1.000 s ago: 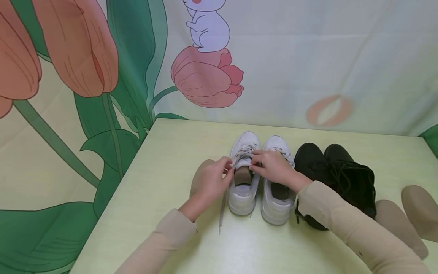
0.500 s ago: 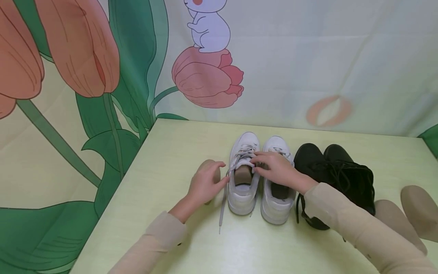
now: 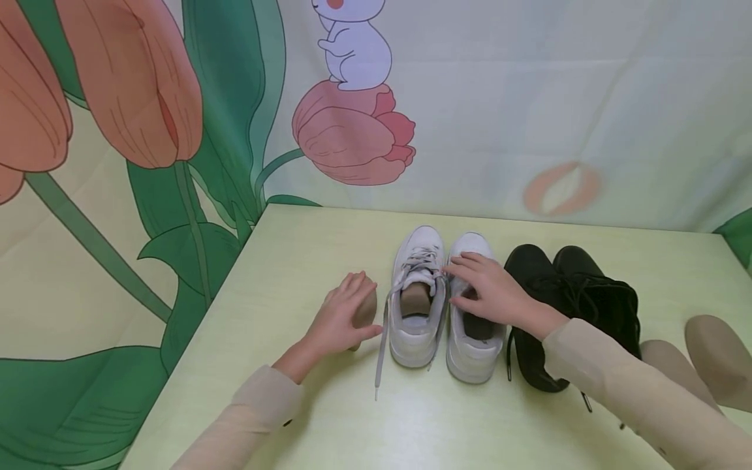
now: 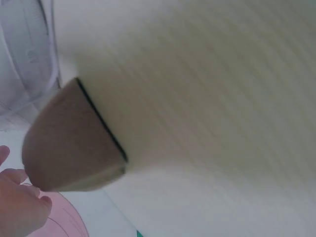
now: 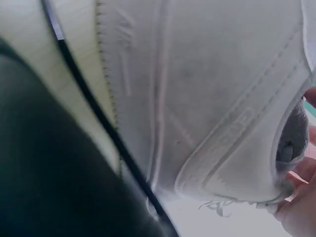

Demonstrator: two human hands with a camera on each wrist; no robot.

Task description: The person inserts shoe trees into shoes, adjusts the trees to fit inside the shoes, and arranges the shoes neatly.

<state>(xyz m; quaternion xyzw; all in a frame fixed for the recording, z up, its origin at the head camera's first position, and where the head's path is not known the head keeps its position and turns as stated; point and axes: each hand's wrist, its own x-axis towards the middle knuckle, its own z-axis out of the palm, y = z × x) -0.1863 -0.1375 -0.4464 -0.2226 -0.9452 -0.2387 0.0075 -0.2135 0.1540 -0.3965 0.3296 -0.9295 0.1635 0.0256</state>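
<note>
My left hand is spread with straight fingers over a brown rounded, toe-shaped piece, which lies on the table left of the white sneakers. Whether the fingers touch it I cannot tell. The left white sneaker stands toe away from me, with a brown filling in its opening and a grey lace trailing over its left side to the table. Over the right white sneaker hovers my right hand, fingers loosely extended, holding nothing. It hides part of that shoe's tongue and laces.
A pair of black lace-up shoes stands just right of the white ones, beside my right forearm. Further right lie two more brown rounded pieces. A curtain printed with tulips hangs behind the table's far edge.
Both hands have let go of the left sneaker's laces and tongue. My left hand has moved left to the brown piece, my right hand slightly right over the other sneaker.
</note>
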